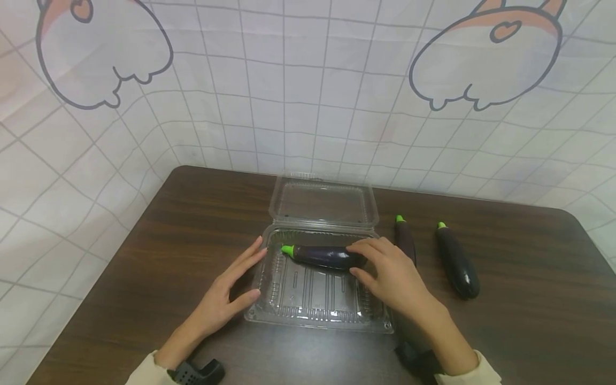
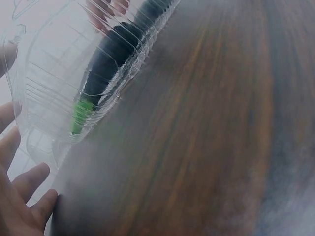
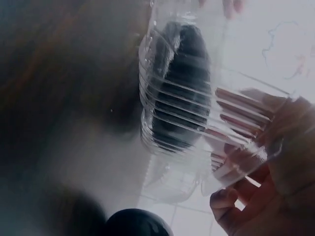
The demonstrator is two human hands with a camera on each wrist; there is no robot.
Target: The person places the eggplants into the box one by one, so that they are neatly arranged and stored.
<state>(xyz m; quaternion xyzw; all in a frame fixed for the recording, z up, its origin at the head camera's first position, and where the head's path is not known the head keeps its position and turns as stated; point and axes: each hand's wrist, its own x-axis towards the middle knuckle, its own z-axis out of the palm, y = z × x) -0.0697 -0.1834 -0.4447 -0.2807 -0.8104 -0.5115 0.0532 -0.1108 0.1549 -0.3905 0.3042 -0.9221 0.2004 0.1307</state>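
A clear plastic clamshell box [image 1: 317, 319] lies open on the table, its lid [image 1: 324, 200] folded back toward the wall. Inside the tray a dark purple eggplant [image 1: 320, 256] lies crosswise near the hinge, its bright green stem end pointing left. My right hand [image 1: 392, 272] reaches over the tray's right side and holds the eggplant's blunt end between fingers and thumb. At the left rim, my left hand [image 1: 223, 294] has its fingers spread, with the fingertips at the box's edge. Through the clear wall the left wrist view shows the same eggplant [image 2: 113, 54].
Right of the box lie two more eggplants: one [image 1: 405, 238] partly hidden behind my right hand, another [image 1: 457, 262] farther right. A white grid-patterned sheet [image 1: 308, 107] hangs behind the dark wooden table [image 1: 192, 224].
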